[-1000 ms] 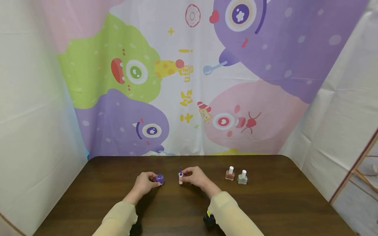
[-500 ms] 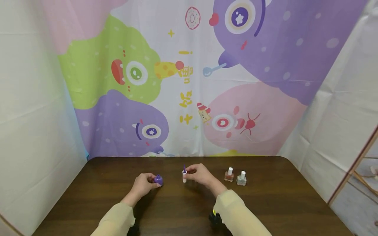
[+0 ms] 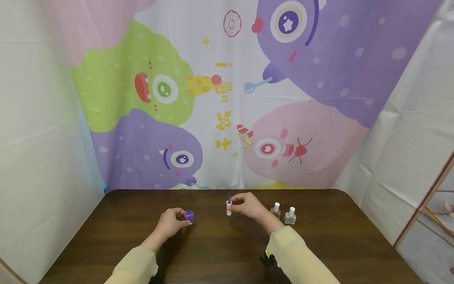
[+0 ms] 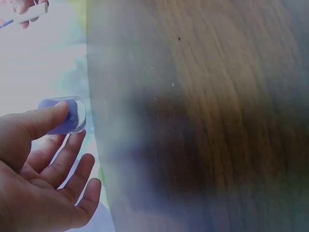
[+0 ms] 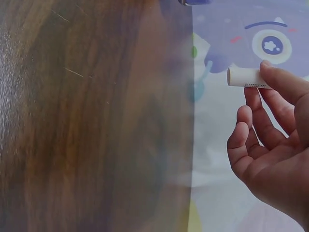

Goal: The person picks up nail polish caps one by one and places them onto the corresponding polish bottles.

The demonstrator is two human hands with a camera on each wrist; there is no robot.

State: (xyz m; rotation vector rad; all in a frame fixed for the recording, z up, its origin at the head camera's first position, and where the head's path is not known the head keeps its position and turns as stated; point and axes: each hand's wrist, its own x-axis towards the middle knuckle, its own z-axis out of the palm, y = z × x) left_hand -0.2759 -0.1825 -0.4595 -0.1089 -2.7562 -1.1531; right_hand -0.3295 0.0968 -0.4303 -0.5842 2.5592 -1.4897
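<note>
My left hand (image 3: 170, 222) pinches a purple nail polish bottle (image 3: 189, 217) whose neck is uncapped. In the left wrist view the thumb lies across the bottle (image 4: 77, 116) and the other fingers spread below. To the right, my right hand (image 3: 249, 205) holds the white nail polish cap (image 3: 229, 208) between thumb and fingers. Its purple-coated brush (image 3: 229, 197) points upward. The right wrist view shows the cap (image 5: 244, 77) in a thumb-and-finger pinch, with the brush hidden. A wide gap separates cap and bottle.
Two more nail polish bottles with white caps stand at the right of the dark wooden table (image 3: 213, 252): a brown one (image 3: 275, 211), partly behind my right wrist, and a pale grey one (image 3: 290, 216). A printed cartoon curtain (image 3: 227, 169) hangs behind the far edge.
My right hand has moved right and slightly away with the cap and brush, now overlapping the brown bottle. The left hand with the purple bottle has shifted slightly left.
</note>
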